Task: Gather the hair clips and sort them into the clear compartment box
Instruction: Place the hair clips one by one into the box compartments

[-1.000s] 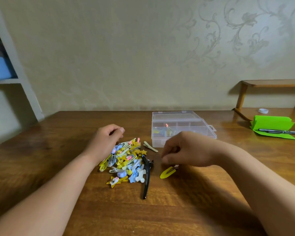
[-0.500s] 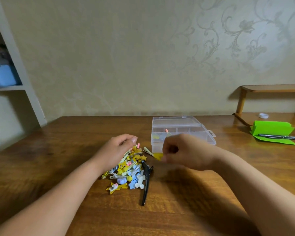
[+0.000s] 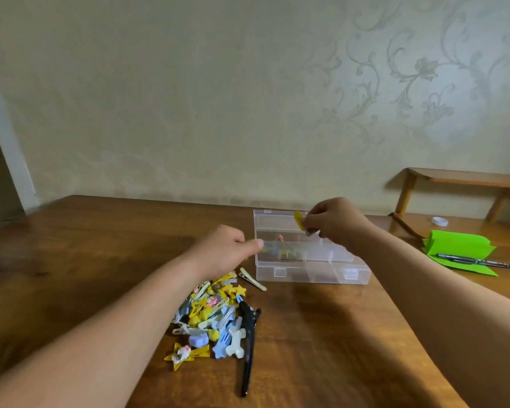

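Note:
A clear compartment box (image 3: 312,273) stands open on the wooden table, with a few small clips inside its left compartment. My right hand (image 3: 334,223) pinches a yellow hair clip (image 3: 299,220) above the box's back part. My left hand (image 3: 224,250) is loosely curled, its thumb touching the box's left edge. A pile of hair clips (image 3: 209,318) in yellow, blue and white lies in front of the left hand. A long black clip (image 3: 248,346) lies at the pile's right side, and a pale beige clip (image 3: 252,279) sits near the box's front left corner.
A green folded paper (image 3: 461,250) with a pen (image 3: 477,262) on it lies at the right. A small white cap (image 3: 440,221) sits behind it, below a wooden shelf (image 3: 465,179). A white shelving unit (image 3: 3,160) stands at the far left.
My right hand lifted the yellow clip from the table and carried it up over the box. My left hand moved from the pile to the box's left edge.

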A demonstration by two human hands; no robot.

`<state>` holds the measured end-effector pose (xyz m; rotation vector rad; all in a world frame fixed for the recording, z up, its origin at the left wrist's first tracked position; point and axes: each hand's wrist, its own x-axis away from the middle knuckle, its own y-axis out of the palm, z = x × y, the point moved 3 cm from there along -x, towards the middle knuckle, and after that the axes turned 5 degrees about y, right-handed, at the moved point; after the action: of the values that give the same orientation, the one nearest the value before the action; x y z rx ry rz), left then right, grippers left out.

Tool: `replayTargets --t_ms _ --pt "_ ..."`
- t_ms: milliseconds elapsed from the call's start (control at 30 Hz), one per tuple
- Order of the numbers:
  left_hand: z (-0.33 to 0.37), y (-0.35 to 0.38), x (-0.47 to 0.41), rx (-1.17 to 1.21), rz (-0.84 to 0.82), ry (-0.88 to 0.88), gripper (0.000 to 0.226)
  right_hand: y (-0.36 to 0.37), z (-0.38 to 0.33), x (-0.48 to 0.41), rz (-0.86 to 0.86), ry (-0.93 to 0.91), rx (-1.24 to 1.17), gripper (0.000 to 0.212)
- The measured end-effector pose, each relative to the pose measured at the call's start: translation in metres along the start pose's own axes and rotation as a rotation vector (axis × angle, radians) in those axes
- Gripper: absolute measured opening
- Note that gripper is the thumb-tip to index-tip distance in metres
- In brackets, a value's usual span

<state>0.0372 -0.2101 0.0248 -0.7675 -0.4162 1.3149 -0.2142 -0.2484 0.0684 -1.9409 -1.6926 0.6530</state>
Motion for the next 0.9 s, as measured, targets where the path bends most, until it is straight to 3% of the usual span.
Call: replayTargets --t_ms 267,567,767,900 --pt "0.01 0.003 -0.003 -0.274 0.049 0.06 0.057 0.057 -0.035 -0.014 -0.031 0.055 0.131 0.03" --pt "0.006 -0.004 -0.003 -0.336 0.102 0.126 0.062 0.083 -0.049 -0.011 -0.061 0.1 0.303 0.031" --pt "0.001 -0.008 0.002 -0.3 0.088 0.13 0.061 0.064 -0.048 0.019 0.093 -0.085 0.247 0.021" --pt "-0.004 -0.019 0.009 -0.191 0.174 0.116 0.062 0.048 -0.042 0.078 0.141 -0.279 0.114 0.025"
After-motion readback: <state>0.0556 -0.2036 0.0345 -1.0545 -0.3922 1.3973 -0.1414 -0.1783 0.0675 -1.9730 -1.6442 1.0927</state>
